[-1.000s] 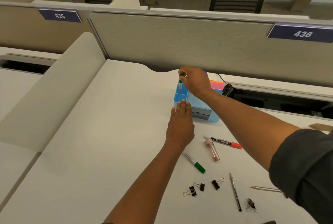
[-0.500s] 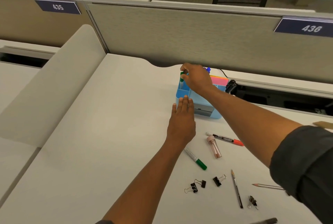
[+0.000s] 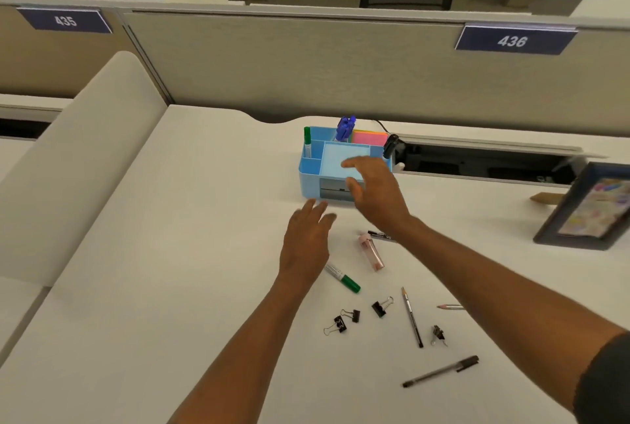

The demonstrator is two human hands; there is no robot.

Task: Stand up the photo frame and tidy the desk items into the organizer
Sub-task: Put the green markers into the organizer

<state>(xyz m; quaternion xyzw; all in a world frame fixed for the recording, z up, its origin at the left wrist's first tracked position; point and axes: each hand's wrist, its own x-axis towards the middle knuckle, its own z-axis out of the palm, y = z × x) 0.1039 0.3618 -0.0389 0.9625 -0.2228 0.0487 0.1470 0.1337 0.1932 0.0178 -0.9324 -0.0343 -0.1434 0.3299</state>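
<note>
A white desk (image 3: pixel 191 253) runs to a beige partition (image 3: pixel 306 65) tagged 435 and 436. Both the left hand (image 3: pixel 306 243) and right hand (image 3: pixel 373 190) are spread, empty, near the blue organizer (image 3: pixel 308 178); the photo frame (image 3: pixel 589 208) leans at far right.

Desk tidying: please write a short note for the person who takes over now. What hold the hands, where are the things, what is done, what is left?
Left hand: open, holds nothing, over the desk.
Right hand: open, holds nothing, in front of the organizer.
Done: one green marker stands in the organizer's left slot; photo frame stands at the right.
Left on the desk: second green marker, pink tube, black marker, binder clips, pencils, pen.
</note>
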